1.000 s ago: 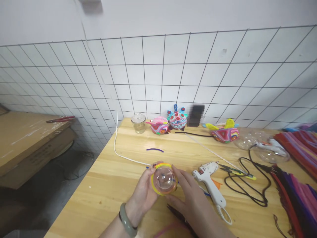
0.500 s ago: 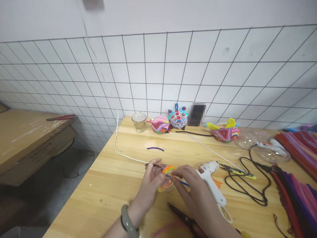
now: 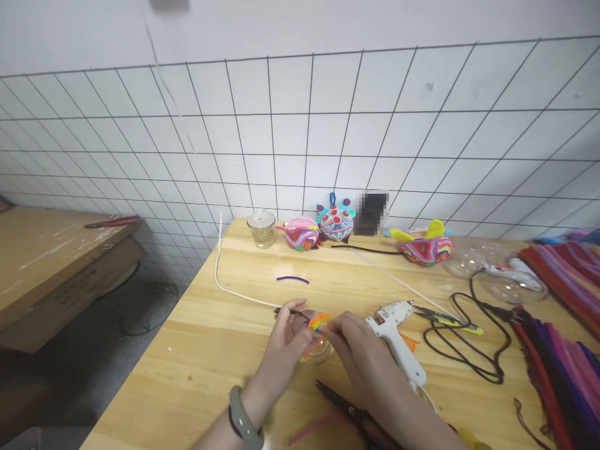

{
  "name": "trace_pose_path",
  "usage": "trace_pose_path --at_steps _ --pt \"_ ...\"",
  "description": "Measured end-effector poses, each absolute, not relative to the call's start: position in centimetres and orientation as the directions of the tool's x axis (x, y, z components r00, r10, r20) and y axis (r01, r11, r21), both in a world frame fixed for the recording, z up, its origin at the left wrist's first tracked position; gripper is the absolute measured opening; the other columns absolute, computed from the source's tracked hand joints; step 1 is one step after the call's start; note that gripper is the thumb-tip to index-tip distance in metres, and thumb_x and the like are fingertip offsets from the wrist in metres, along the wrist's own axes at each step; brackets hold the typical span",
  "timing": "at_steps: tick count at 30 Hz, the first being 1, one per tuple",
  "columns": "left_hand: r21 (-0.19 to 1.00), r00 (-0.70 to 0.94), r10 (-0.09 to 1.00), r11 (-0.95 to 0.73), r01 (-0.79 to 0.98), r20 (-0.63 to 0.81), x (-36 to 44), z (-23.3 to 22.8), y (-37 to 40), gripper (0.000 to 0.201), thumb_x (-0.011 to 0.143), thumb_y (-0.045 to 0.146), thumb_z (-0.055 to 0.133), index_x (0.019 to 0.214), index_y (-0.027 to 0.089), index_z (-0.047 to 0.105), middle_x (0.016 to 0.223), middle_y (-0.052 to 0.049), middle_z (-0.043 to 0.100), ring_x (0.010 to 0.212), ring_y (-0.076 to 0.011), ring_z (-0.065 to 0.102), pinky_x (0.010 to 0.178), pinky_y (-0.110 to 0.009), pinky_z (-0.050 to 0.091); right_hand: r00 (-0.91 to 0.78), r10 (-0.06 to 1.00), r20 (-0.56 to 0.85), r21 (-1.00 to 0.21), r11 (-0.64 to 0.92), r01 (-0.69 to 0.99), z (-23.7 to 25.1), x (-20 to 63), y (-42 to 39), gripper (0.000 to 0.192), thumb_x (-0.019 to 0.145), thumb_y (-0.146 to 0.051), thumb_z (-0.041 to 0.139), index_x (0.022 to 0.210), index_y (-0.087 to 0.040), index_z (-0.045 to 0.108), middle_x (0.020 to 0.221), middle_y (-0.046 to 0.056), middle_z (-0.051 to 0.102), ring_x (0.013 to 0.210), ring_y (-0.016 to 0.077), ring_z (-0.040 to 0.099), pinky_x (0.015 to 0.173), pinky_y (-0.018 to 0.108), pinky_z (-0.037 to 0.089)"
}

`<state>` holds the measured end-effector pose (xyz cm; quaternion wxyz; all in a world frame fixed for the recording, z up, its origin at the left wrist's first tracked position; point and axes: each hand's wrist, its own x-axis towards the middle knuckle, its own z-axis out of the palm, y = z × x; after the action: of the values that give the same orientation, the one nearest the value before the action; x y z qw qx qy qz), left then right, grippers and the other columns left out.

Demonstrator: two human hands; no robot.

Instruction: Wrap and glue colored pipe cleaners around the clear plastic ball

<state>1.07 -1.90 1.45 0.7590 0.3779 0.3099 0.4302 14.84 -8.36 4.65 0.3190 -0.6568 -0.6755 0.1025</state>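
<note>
Two hands: I see both closed on the clear dome point(image 3: 317, 347).
Left hand point(image 3: 285, 340): cups it from nine o'clock.
Right hand point(image 3: 360, 350): pinches the orange strip point(image 3: 319, 320), probably at the rim.
Glue gun point(image 3: 396, 340): three o'clock, beside right hand.

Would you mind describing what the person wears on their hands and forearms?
Both forearms are bare, with no sleeves in view. The left hand has a smooth grey-green bangle round its wrist. The right hand shows no ring, watch or glove.
</note>
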Motion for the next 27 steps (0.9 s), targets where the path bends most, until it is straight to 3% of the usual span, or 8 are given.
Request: trace_pose_path --at_steps 6,10,15,20,27 --pt "0.735 0.383 0.889 0.432 -0.522 -0.251 0.9 1.5 -1.2 0.032 0.072 0.022 0.076 0.101 0.018 0.063 0.087 -0.003 0.071 0.081 -0.0186 0.065 0.075 -0.029 0.048 0.04 0.995 0.096 -0.784 0.051 0.619 5.6 15.4 -10.4 0.014 0.09 -0.018 0.05 0.078 -0.023 0.056 0.076 -0.001 0.065 0.071 0.0153 0.062 0.066 0.024 0.051" --pt "0.662 0.404 0.868 0.487 -0.57 -0.289 0.7 1.1 -0.6 0.026 0.075 0.024 0.07 0.099 0.017 0.063 0.09 -0.004 0.072 0.083 -0.0193 0.067 0.076 -0.03 0.049 0.02 0.999 0.028 -0.851 0.013 0.525 4.9 14.7 -11.1 0.015 0.08 -0.014 0.058 0.067 -0.021 0.063 0.068 -0.001 0.07 0.064 0.015 0.066 0.062 0.024 0.052" --pt "0.558 0.464 0.824 0.563 -0.609 -0.325 0.5 0.8 0.1 0.017 0.079 0.026 0.062 0.091 0.015 0.065 0.08 -0.005 0.074 0.076 -0.0202 0.069 0.075 -0.034 0.053 0.035 0.998 -0.052 -0.877 -0.062 0.476 4.1 13.8 -11.4 0.012 0.074 -0.011 0.061 0.068 -0.021 0.065 0.067 -0.001 0.072 0.065 0.0162 0.068 0.059 0.023 0.053" --pt "0.505 0.505 0.792 0.609 -0.611 -0.344 0.4 1.1 0.4 0.019 0.084 0.023 0.053 0.092 0.012 0.067 0.083 -0.009 0.076 0.075 -0.0208 0.07 0.074 -0.035 0.054 -0.024 0.999 -0.04 -0.837 -0.021 0.547 3.4 13.6 -11.7 0.02 0.069 -0.003 0.06 0.071 -0.022 0.066 0.07 -0.002 0.073 0.067 0.0159 0.068 0.061 0.023 0.053" --pt "0.479 0.519 0.775 0.631 -0.61 -0.361 0.3 1.2 0.3 0.02 0.085 0.023 0.052 0.094 0.012 0.067 0.082 -0.009 0.077 0.075 -0.0209 0.071 0.075 -0.036 0.054 -0.161 0.982 -0.099 -0.784 0.023 0.62 3.9 12.8 -12.1 0.026 0.078 -0.003 0.051 0.081 -0.022 0.069 0.071 -0.002 0.075 0.061 0.0138 0.069 0.053 0.018 0.048"
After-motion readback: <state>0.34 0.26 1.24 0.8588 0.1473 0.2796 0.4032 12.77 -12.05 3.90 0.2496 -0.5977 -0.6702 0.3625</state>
